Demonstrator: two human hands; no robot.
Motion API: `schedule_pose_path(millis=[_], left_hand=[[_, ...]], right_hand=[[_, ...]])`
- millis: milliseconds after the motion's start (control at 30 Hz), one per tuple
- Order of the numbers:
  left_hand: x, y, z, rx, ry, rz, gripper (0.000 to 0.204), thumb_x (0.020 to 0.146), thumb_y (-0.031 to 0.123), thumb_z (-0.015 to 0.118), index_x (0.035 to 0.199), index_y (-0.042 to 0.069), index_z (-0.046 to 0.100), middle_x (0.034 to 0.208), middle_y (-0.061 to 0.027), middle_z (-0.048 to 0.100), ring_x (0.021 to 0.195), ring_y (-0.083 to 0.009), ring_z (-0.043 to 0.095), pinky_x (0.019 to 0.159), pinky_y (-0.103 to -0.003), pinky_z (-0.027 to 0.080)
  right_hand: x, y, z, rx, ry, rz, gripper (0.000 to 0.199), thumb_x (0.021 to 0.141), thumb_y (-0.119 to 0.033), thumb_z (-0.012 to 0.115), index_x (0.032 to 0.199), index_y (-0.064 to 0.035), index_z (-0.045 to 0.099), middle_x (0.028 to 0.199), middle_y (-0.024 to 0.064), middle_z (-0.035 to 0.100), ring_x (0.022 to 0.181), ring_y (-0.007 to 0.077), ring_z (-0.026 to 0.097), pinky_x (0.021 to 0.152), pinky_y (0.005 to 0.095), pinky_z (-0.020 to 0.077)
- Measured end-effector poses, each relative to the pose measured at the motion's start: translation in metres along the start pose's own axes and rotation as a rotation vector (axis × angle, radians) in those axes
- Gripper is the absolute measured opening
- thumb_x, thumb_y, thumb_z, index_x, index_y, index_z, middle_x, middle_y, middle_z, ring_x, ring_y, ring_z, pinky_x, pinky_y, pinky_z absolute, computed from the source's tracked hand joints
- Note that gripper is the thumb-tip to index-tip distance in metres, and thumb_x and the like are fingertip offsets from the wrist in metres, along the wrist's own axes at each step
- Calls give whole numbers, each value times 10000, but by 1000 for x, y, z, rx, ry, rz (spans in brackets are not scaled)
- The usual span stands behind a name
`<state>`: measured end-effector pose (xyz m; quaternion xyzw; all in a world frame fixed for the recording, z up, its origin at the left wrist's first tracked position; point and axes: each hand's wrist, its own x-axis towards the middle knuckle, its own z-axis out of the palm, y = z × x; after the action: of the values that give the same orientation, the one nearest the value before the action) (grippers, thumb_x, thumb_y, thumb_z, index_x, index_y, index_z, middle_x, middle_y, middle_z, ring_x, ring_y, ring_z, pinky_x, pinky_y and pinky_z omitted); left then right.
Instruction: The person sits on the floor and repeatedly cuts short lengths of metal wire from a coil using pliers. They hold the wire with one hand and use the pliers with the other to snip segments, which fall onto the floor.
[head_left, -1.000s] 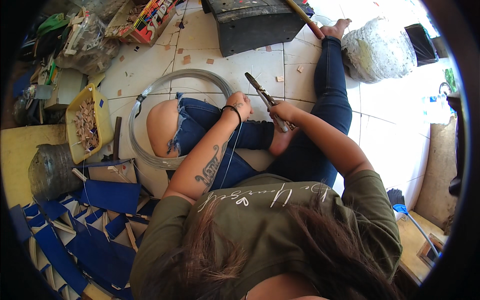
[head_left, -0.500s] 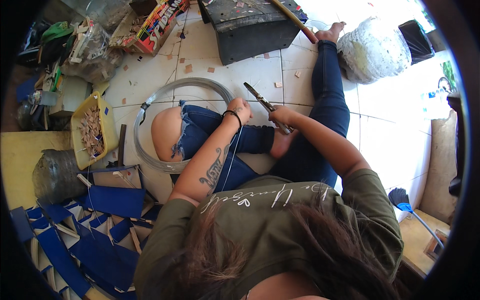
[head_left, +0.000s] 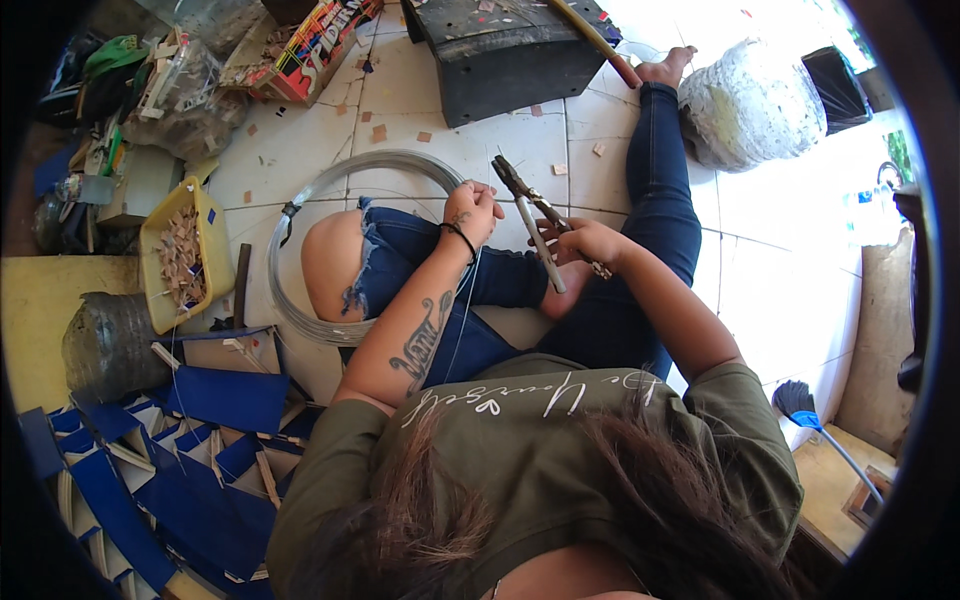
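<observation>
My left hand (head_left: 474, 212) is closed with its fingers pinched around a thin wire (head_left: 462, 318), which trails from the hand down past my forearm. My right hand (head_left: 588, 246) grips a pair of pliers (head_left: 545, 205). Their two handles are spread apart, and the jaws point up and left, just right of my left fingertips. A large coil of silvery wire (head_left: 400, 160) lies around my bent left knee, partly hidden behind my left arm.
Left of the coil stands a yellow basket (head_left: 216, 240) of small wooden pieces. Blue-covered panels (head_left: 225, 400) pile up at lower left. Ahead are a black stool-like block (head_left: 520, 85) with a stick across it, and a cardboard box (head_left: 300, 60). A whitish bundle (head_left: 750, 105) stands by my right foot.
The pliers' handles have opened apart and my right fingers have loosened and spread. The pliers have shifted slightly right. My left hand has moved a little, with its fingertips extended further right.
</observation>
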<state>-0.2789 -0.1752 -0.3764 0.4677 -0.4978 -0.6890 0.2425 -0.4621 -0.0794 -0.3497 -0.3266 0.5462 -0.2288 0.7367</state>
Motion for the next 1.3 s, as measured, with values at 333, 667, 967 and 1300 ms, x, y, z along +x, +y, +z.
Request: schedule_pose_path(millis=[333, 667, 967, 1300], left_hand=[[2, -6, -3, 132, -35, 64, 131, 841, 93, 416, 853, -16, 487, 584, -70, 580, 438, -84, 460, 432, -226, 369], [11, -20, -3, 150, -36, 158, 113, 845, 75, 405, 855, -12, 476, 547, -50, 527, 365, -65, 386, 345, -201, 305], [5, -13, 2, -15, -76, -32, 134, 815, 60, 404, 922, 25, 476, 563, -70, 535, 362, -88, 433, 310, -235, 359], [-2, -14, 8, 293, -81, -112, 156, 826, 75, 374, 882, -16, 489, 578, -79, 565, 384, -118, 471, 340, -251, 385]], right_hand=[[7, -1, 4, -160, 24, -42, 362, 662, -80, 491, 1011, 15, 498, 870, 90, 566, 800, 157, 547, 715, 278, 436], [8, 5, 2, -191, 17, -21, 245, 676, -123, 484, 863, 1, 583, 790, 84, 597, 766, 162, 564, 694, 269, 432], [24, 19, -7, -180, 215, 19, 216, 633, -124, 560, 794, 21, 568, 690, 116, 585, 637, 200, 572, 599, 302, 453], [42, 27, -17, -150, 271, 140, 208, 642, -66, 545, 833, 16, 539, 704, 123, 572, 586, 218, 568, 552, 309, 475]])
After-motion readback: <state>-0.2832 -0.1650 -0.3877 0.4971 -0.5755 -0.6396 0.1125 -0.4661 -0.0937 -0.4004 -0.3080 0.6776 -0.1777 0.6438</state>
